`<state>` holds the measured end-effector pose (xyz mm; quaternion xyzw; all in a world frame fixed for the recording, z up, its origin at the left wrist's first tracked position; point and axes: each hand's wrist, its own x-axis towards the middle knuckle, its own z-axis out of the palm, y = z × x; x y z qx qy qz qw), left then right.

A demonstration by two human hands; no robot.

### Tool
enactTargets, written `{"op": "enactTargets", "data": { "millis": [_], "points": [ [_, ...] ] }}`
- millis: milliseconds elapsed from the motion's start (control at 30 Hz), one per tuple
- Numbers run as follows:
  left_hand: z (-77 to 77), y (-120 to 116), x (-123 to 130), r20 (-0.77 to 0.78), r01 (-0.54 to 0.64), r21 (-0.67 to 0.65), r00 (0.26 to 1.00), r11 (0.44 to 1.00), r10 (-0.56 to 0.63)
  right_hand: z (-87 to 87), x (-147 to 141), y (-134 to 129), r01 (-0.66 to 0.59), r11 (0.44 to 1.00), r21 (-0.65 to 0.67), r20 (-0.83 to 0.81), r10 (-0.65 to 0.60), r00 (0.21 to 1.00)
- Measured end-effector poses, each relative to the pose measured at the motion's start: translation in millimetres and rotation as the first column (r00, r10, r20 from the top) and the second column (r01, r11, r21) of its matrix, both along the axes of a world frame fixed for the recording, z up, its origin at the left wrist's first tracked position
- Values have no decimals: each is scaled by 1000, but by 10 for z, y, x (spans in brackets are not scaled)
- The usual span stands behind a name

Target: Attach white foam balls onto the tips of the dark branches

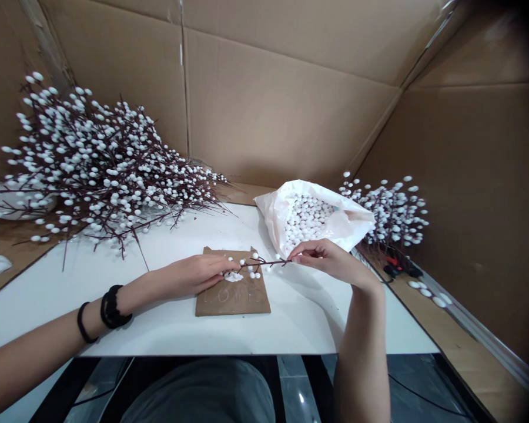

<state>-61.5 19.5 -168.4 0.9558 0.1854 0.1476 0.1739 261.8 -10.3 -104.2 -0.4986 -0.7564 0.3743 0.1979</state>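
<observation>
A thin brown berry branch [271,263] with white berries lies between my two hands, held level over a piece of cardboard [242,299]. My left hand [209,271] is closed at the branch's left end, its fingertips partly hidden. My right hand [320,258] pinches the right end between thumb and fingers. Under the left fingertips, a white lump of what looks like glue [233,277] sits on the cardboard, which bears faint raised letters. Just behind my right hand, an open white plastic bag [273,217] is filled with loose white berries [308,217].
A large heap of berry branches [110,158] covers the back left of the white table [167,329]. A smaller bunch [394,211] lies at the right, near a red and black tool [394,267]. Cardboard walls [291,106] enclose the back and sides.
</observation>
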Motion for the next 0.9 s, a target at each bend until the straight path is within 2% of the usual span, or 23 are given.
{"op": "enactTargets", "data": {
  "millis": [267, 367, 467, 600, 767, 900],
  "points": [
    [89, -13, -7, 22, -18, 26, 1000, 1000, 17, 9, 17, -9, 9, 1000, -2, -37, -9, 999],
    [119, -16, -20, 95, 8, 65, 995, 998, -14, 45, 73, -43, 25, 1000, 16, -38, -24, 999],
    [157, -17, -39, 259, 5, 134, 965, 991, -40, 124, 172, -131, 71, 996, 60, -15, -70, 997],
    [208, 0, -74, 446, -104, 231, 895, 967, -11, 283, 304, -286, 91, 995, 49, 67, -94, 993],
    [237, 20, -88, 486, -145, 303, 873, 942, -22, 473, 319, -376, 68, 997, -31, 160, -62, 985],
    [237, 15, -77, 472, -134, 312, 881, 941, -31, 528, 282, -345, 49, 998, -30, 200, -42, 979]
  ]
}}
